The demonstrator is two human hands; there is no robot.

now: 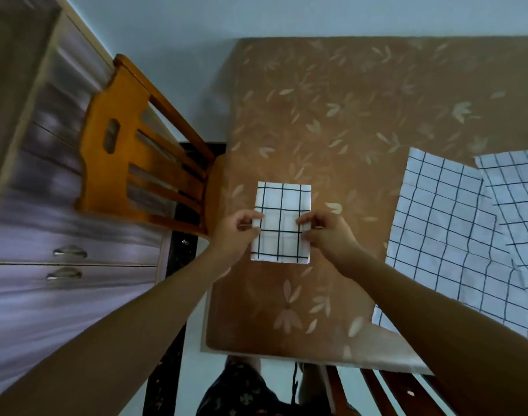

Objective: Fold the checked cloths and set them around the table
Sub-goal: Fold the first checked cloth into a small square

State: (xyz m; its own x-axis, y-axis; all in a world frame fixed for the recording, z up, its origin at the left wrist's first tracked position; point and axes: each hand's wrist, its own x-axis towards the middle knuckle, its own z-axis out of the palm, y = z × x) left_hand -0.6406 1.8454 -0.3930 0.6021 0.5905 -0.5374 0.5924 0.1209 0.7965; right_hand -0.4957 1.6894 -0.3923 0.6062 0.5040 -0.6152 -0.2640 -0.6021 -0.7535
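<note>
Orange-brown wooden slatted chair pushed against the left edge of the table. Grey-purple wood-grain drawer cabinet with curved metal handles further left, behind the chair. Dark wooden slats below the near edge.

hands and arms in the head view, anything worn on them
Nothing worn that shows: the left hand and right hand are bare, with no gloves, rings or watch visible. Both forearms are bare too, with no sleeve in frame.
</note>
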